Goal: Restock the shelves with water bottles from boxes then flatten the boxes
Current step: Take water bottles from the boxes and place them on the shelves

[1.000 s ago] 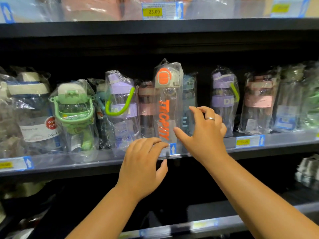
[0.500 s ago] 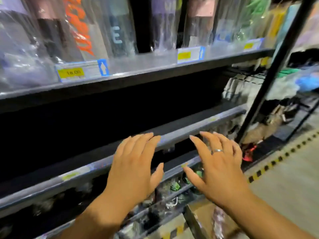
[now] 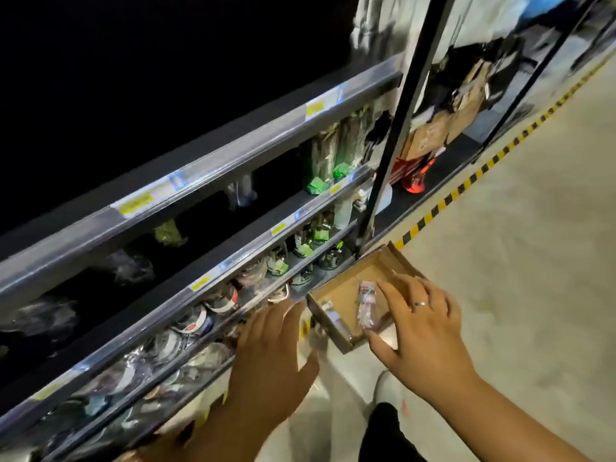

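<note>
Two hands in frame, both empty. Left hand (image 3: 270,358): palm down, fingers spread and extended, hovering in front of the lowest shelf edges, holding nothing. Right hand (image 3: 420,331): open, fingers spread and curved, thumb apart from the rest, poised over the near right corner of the cardboard box (image 3: 336,296); a ring (image 3: 420,304) on one finger. No contact with the bottle visible.

Box sits on the pale floor (image 3: 533,261) at the foot of the shelving, open top, nearly empty. Inside: one plastic-wrapped pink bottle (image 3: 366,305) lying on its side on the box floor, just beside the right fingertips. A second wrapped item (image 3: 333,320) lies along the box's left wall; too blurred to identify.

Beyond the hands, lower shelves (image 3: 233,248) hold wrapped bottles, clear and green-capped; image is motion-blurred, detail poor. Yellow price tags (image 3: 200,283) on the shelf rails. Further: a black upright post (image 3: 396,128), then a neighbouring rack with brown bags (image 3: 430,138). Yellow-and-black striped tape (image 3: 466,181) runs along the floor by the rack base.
</note>
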